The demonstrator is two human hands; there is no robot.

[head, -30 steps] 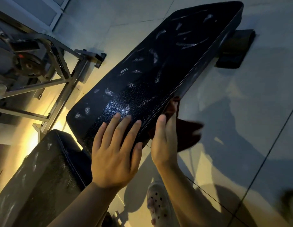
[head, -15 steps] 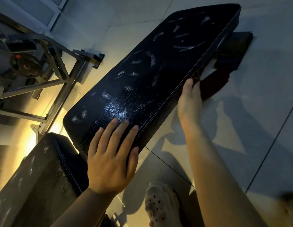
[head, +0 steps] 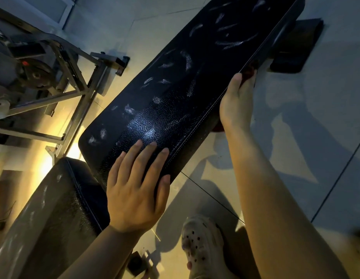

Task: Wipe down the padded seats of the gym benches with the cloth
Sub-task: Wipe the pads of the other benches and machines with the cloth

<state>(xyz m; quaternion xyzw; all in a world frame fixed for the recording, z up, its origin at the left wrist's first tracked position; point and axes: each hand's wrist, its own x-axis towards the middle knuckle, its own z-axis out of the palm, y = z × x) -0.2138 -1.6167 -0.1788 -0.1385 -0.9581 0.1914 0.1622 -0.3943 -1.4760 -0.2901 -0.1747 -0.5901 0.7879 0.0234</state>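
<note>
Long black bench pad (head: 175,93), tilted, worn pale patches over its top. Left hand (head: 137,190) lies flat on the pad's near end, fingers straight and slightly spread, holding nothing. Right hand (head: 236,101) presses against the pad's right side edge, with a dark red cloth (head: 249,69) under it; only scraps of cloth show. Second pad (head: 44,218) sits just below the long pad's near end. A white clog (head: 203,246) on the floor right of it.
</note>
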